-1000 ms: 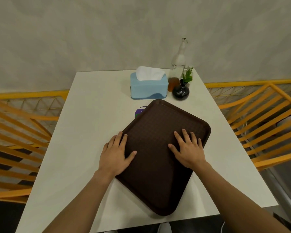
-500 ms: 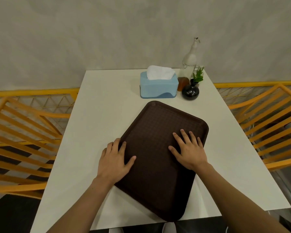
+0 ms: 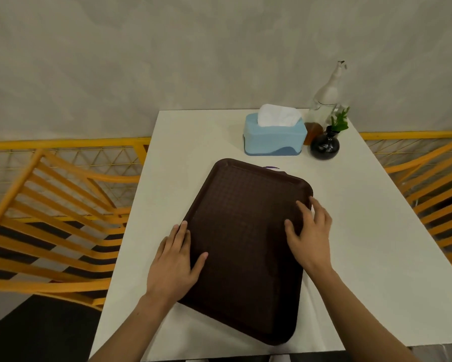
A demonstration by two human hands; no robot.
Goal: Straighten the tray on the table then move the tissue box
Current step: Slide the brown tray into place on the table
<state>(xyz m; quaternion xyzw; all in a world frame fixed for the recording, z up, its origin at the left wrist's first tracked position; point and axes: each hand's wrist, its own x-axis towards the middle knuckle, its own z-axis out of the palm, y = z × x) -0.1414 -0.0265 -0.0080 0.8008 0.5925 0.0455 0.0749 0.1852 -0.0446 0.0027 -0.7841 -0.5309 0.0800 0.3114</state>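
Observation:
A dark brown tray (image 3: pixel 243 231) lies skewed on the white table (image 3: pixel 183 142), its near corner at the table's front edge. My left hand (image 3: pixel 175 259) rests flat on the tray's left rim, fingers spread. My right hand (image 3: pixel 311 231) presses on the tray's right rim, fingers curled over the edge. A light blue tissue box (image 3: pixel 273 137) with white tissue sticking out stands beyond the tray at the back of the table, apart from both hands.
Right of the tissue box stand a clear glass bottle (image 3: pixel 326 97), a small amber jar (image 3: pixel 312 131) and a round black vase (image 3: pixel 324 146) with a green sprig. A purple object (image 3: pixel 272 167) peeks from under the tray's far edge. Orange slatted chairs (image 3: pixel 50 218) flank the table.
The tray has turned clockwise, less skewed than before. My right hand slid from the tray's surface to its right rim; my left hand stayed at the left rim. The camera view shifted left.

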